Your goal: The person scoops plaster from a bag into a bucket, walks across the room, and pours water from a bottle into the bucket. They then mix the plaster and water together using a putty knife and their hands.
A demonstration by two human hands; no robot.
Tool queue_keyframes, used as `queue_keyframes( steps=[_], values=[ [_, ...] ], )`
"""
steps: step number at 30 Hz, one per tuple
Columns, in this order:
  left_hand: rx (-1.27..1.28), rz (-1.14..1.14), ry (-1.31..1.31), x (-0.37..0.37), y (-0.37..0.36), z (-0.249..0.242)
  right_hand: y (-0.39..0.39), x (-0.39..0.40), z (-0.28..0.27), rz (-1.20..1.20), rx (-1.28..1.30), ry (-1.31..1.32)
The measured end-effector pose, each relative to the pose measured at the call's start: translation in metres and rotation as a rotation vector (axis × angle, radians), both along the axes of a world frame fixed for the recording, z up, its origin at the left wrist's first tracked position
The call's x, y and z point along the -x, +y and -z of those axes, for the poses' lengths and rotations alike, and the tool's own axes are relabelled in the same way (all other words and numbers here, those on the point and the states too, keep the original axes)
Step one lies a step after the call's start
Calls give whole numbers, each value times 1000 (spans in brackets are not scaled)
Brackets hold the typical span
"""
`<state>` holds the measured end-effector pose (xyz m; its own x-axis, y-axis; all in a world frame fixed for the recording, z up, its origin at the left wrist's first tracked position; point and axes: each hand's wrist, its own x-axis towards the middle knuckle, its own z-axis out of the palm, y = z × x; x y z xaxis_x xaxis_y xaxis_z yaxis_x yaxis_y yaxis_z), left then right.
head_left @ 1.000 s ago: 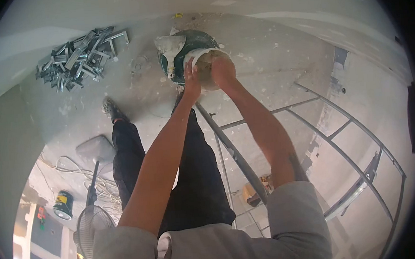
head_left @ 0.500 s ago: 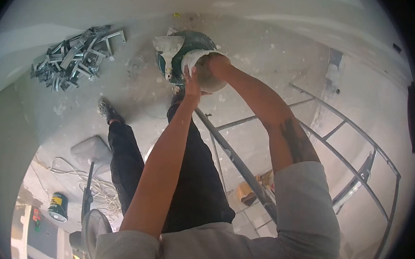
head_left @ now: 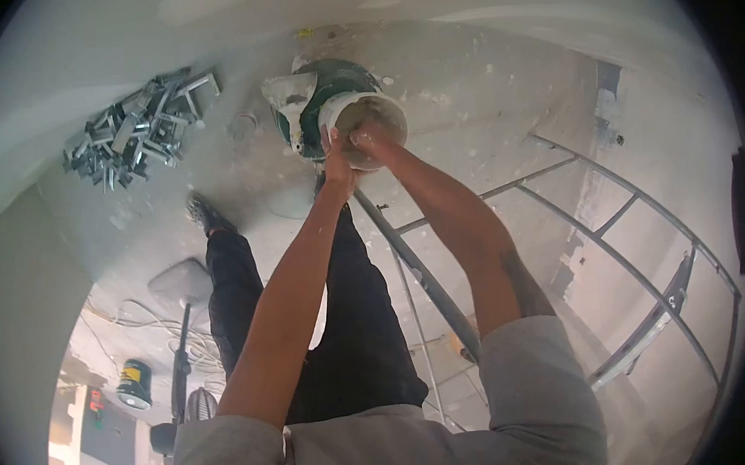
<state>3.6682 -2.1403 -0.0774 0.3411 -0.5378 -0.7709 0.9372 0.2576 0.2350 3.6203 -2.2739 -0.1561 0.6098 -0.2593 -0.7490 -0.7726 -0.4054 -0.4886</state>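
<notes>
A white bucket (head_left: 395, 120) is tilted so its open mouth faces me, and greyish residue coats its inside. My left hand (head_left: 338, 161) grips the bucket at its left side, fingers against the rim. Inside the mouth, my right hand (head_left: 368, 136) is closed in a fist-like shape near the lower wall; what it holds is hidden. Just behind stands a dark green bucket (head_left: 344, 75), smeared with white. On its left side rests a pale broad-bladed tool (head_left: 289, 90) covered in plaster-like material.
A heap of metal brackets (head_left: 136, 128) lies on the floor at upper left. Metal scaffold-like rails (head_left: 597, 236) stand on the right. At lower left are a fan (head_left: 200, 404), a coiled cable (head_left: 181, 343) and another green bucket (head_left: 134, 383). Walls (head_left: 13, 283) curve around.
My right hand has shifted left and lower within the bucket. The bucket's mouth now faces me more, showing its inside. The whole view has shifted slightly.
</notes>
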Motion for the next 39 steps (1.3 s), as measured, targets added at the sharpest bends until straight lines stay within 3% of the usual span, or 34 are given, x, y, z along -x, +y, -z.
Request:
queue_keyframes(
  steps=[1,2,4,7,9,10,11,13,14,15,17,18,20,23,26,28,29,31,33,35,36,38,39],
  values=[
    [1,17,-17,-3,-3,1,-3,14,26,510,-340,-281],
    [7,23,-14,0,-2,6,2,9,11,529,-344,-297],
    [4,51,-20,0,5,19,17,-6,-43,-348,320,-68],
    [47,251,25,-20,20,25,15,-9,-66,-454,325,-24],
    [-140,492,-194,-42,30,1,0,15,-37,-403,331,-159],
    [-155,555,-385,-46,34,16,-7,26,-28,-380,344,-287],
    [-149,564,-389,-51,37,24,-10,27,-32,-370,351,-286],
    [-112,765,-1144,-59,40,36,-14,25,-48,-212,412,-153],
    [-36,726,-1161,-61,39,43,-15,21,-56,-136,438,-88],
    [-33,730,-1162,-65,32,20,-15,18,-63,-61,461,-23],
    [-60,606,-579,-70,23,-13,-9,12,-73,14,477,42],
    [-64,607,-580,-69,25,0,-6,8,-76,-55,619,10],
    [-23,663,-989,-64,30,25,4,-6,-72,-123,754,-22],
    [-178,702,-1162,-62,25,10,11,-32,-55,65,664,94],
    [-246,765,-1281,-64,25,6,19,-36,-55,-140,713,96],
    [-235,757,-1258,-59,26,6,16,-31,-59,299,544,110],
    [-226,739,-1251,-62,25,8,10,-33,-55,298,542,112],
    [-224,719,-1275,-62,25,12,5,-30,-44,-48,616,-90],
    [-214,700,-1297,-58,25,17,4,-44,-65,-20,509,-5],
    [-193,656,-1227,-57,24,18,2,-41,-71,-466,580,-148],
    [-215,666,-1194,-57,23,17,-1,-43,-70,-466,581,-149],
    [-180,624,-1130,-55,22,13,-7,-51,-72,-754,466,-139],
    [-143,583,-1066,-55,21,12,-7,-51,-76,-754,470,-144]
  ],
)
